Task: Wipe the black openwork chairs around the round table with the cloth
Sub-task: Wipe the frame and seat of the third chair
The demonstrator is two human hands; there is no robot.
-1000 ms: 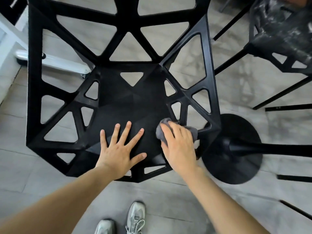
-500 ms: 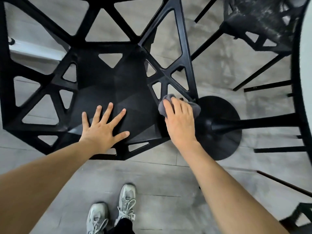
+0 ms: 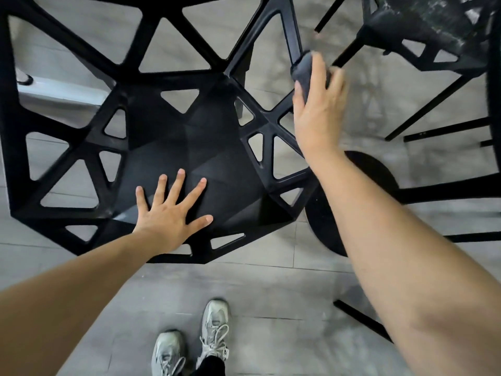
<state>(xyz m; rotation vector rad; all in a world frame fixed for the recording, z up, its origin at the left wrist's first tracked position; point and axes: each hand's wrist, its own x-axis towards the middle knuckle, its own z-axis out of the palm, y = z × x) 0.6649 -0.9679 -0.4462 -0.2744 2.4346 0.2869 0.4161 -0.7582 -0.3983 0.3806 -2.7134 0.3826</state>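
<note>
Since a second ago, the right hand [image 3: 317,104] has slid the cloth [image 3: 305,70] from the seat's front corner up along the right-hand bar of the chair [image 3: 173,147], toward its back. That hand grips the grey cloth, fingers curled over it, pressing it against the bar. The left hand [image 3: 170,210] stays flat on the seat, fingers spread and holding nothing, steadying the chair. A second chair [image 3: 423,31] stands close on the right, beside the table base [image 3: 363,169]. As I judge it, a fast upward stroke could carry the knuckles into that neighbouring chair's leg, or let the bunched cloth slip off the narrow bar.
</note>
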